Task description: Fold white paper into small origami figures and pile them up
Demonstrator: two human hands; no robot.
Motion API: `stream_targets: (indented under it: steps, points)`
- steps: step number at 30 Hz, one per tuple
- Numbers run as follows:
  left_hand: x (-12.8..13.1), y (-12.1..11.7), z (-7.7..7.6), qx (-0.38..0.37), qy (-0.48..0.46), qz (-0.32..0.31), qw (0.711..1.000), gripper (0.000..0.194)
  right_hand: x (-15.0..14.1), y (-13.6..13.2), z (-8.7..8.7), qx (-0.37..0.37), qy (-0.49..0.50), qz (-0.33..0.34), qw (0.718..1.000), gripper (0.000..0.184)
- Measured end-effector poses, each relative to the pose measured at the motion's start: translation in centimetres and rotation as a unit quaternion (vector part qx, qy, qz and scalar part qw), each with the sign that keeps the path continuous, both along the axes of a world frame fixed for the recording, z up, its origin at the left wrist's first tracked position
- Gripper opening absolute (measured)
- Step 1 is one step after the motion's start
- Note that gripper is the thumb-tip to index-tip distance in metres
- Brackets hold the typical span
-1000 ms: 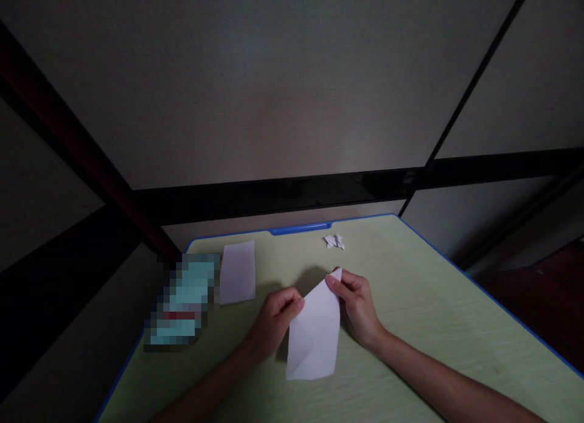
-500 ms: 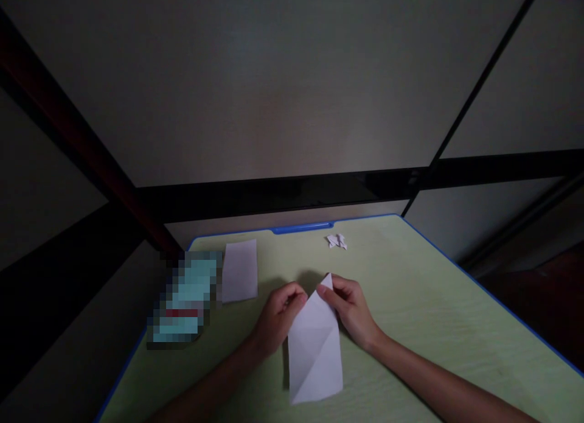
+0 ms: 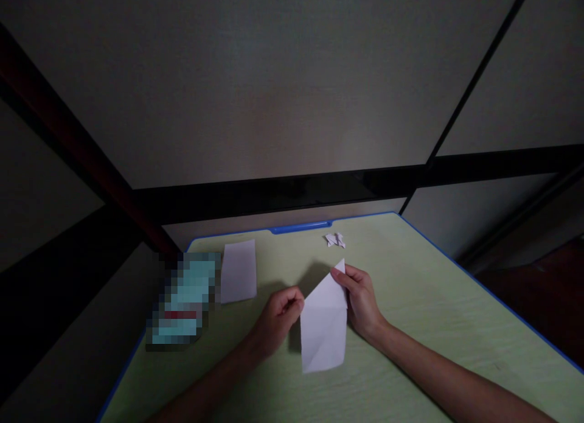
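1. Held sheet (image 3: pixel 323 338): white paper, matt, smooth between visible creases.
2. Flat sheet (image 3: pixel 239 271): white paper, matt, smooth.
3. Small folded piece (image 3: pixel 335 240): white paper, matt, sharply creased.
4. Tabletop (image 3: pixel 424 289): wood-grain pattern, smooth, low sheen; core material indeterminate.
5. Blue edging (image 3: pixel 365 216) and blue insert (image 3: pixel 301 227): plastic in appearance; insert smooth with slight gloss.
6. Rear panel (image 3: pixel 283 94): matt, fine cloth-like texture.
7. Black band (image 3: pixel 274 195): smooth, glossy, faintly reflective.
8. Pixelated item (image 3: pixel 191 289): material and finish obscured.
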State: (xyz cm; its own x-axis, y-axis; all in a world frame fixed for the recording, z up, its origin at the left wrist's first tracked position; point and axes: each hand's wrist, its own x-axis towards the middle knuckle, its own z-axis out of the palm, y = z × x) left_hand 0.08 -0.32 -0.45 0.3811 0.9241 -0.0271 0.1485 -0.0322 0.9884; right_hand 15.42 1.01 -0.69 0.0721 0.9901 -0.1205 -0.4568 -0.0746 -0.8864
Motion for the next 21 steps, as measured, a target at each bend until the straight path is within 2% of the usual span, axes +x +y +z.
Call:
stream_targets:
  steps: [5, 8, 11, 15, 19, 21]
  points:
    - [-0.6, 0.5, -0.4, -0.039, -0.062, 0.05, 0.996, 0.017, 0.2, 0.4, 0.2, -0.006, 0.037, -0.059, 0.998, 0.019]
    - [-0.3, 0.6, -0.2, -0.051, -0.07, 0.055, 0.995, 0.023, 0.0, 0.3, -0.2, 0.026, 0.009, -0.029, 0.999, 0.018]
    - [0.1, 0.8, 0.2, -0.047, -0.024, 0.069, 0.996, 0.021, -0.4, 0.0, -0.7, 0.052, -0.036, 0.039, 0.997, 0.017]
    - [-0.4, 1.5, 0.6, -0.093, 0.01, 0.046, 0.995, 0.023, -0.2, 0.1, -0.4, 0.03, -0.037, 0.126, 0.991, 0.011]
    - [-1.4, 2.1, 0.9, -0.129, 0.038, -0.018, 0.991, 0.021, 0.7, 0.8, 0.6, -0.027, -0.079, 0.278, 0.957, 0.006]
    - [-1.6, 2.2, 0.8, -0.129, 0.05, -0.047, 0.989, 0.018, 1.0, 1.0, 1.1, -0.038, -0.12, 0.332, 0.935, 0.006]
